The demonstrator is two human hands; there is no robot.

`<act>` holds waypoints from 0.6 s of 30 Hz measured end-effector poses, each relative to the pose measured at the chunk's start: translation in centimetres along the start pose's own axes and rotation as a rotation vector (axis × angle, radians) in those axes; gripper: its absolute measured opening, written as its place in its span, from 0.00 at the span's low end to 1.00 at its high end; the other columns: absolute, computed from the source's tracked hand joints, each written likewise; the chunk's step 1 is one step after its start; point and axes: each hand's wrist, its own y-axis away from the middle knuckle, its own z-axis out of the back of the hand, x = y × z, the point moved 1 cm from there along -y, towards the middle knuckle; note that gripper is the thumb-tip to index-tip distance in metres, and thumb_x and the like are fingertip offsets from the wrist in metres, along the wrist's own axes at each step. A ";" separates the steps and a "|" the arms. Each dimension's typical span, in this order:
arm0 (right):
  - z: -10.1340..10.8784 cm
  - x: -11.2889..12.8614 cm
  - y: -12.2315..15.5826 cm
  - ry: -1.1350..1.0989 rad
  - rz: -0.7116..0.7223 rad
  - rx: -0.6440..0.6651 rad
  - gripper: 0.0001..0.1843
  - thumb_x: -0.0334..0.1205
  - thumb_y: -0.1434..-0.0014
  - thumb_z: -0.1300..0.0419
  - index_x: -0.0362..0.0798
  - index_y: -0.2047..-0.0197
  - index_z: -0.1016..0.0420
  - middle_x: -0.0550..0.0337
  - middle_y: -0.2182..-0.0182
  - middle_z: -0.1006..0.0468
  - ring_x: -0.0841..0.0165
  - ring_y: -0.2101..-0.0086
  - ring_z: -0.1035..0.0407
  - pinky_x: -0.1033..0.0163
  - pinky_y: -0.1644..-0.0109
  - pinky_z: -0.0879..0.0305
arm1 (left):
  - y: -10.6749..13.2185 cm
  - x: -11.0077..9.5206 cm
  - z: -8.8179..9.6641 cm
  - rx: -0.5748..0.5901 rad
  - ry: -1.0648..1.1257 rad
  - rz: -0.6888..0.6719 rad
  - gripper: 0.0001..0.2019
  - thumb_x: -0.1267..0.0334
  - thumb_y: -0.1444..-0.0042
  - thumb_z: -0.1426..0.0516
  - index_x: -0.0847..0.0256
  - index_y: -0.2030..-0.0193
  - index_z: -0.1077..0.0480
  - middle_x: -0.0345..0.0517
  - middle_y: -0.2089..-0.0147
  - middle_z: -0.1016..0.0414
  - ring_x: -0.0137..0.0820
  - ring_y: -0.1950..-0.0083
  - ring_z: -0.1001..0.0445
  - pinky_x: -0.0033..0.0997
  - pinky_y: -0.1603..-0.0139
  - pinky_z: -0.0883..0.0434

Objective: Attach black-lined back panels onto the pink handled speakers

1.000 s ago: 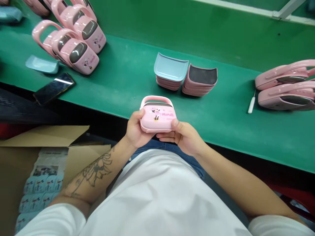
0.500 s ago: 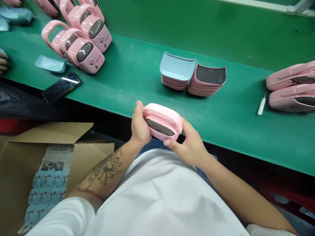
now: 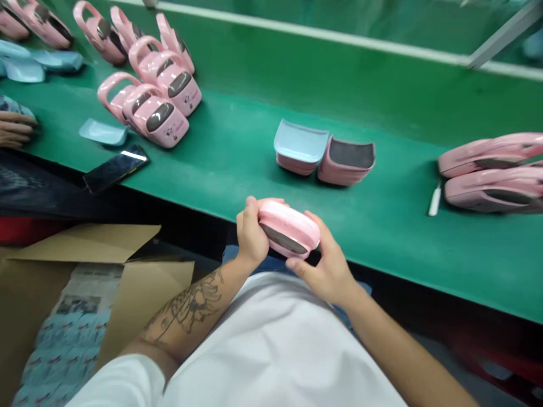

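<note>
The left hand [image 3: 250, 234] and right hand [image 3: 331, 277] grip a pink plastic case [image 3: 289, 229] from both ends, just over the near edge of the green table [image 3: 394, 237]. Stacked pink trays [image 3: 345, 162] stand beyond; a cardboard box [image 3: 139, 288] sits left.

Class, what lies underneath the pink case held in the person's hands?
The pink case is gripped at its ends by the left hand and right hand; below it, blue jeans show. The parts of the case covered by the hands cannot be seen.

Right hand [image 3: 326, 274]: apparent obstacle, stacked shells [image 3: 345, 163]
</note>
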 end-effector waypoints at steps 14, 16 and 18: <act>6.4 -1.0 -0.4 -0.225 0.006 -0.417 0.31 0.54 0.42 0.31 0.51 0.39 0.23 0.47 0.46 0.14 0.48 0.48 0.18 0.44 0.44 0.19 | -1.8 -0.9 -3.9 0.589 -0.317 -0.571 0.23 0.57 0.30 0.42 0.55 0.30 0.29 0.52 0.33 0.22 0.44 0.34 0.21 0.43 0.32 0.24; 8.9 -1.3 -1.2 -0.217 0.043 -0.475 0.27 0.55 0.40 0.33 0.53 0.40 0.20 0.48 0.46 0.14 0.46 0.45 0.19 0.39 0.42 0.20 | -3.1 -1.1 -3.7 0.531 -0.400 -0.812 0.22 0.64 0.34 0.40 0.54 0.33 0.27 0.52 0.36 0.19 0.43 0.37 0.19 0.42 0.34 0.22; 11.7 -1.9 -2.6 -0.206 0.067 -0.581 0.27 0.53 0.39 0.33 0.52 0.40 0.20 0.49 0.46 0.14 0.45 0.43 0.21 0.37 0.40 0.22 | -4.7 -1.4 -3.1 0.424 -0.437 -0.989 0.17 0.69 0.35 0.40 0.55 0.40 0.24 0.49 0.45 0.15 0.40 0.44 0.15 0.39 0.40 0.19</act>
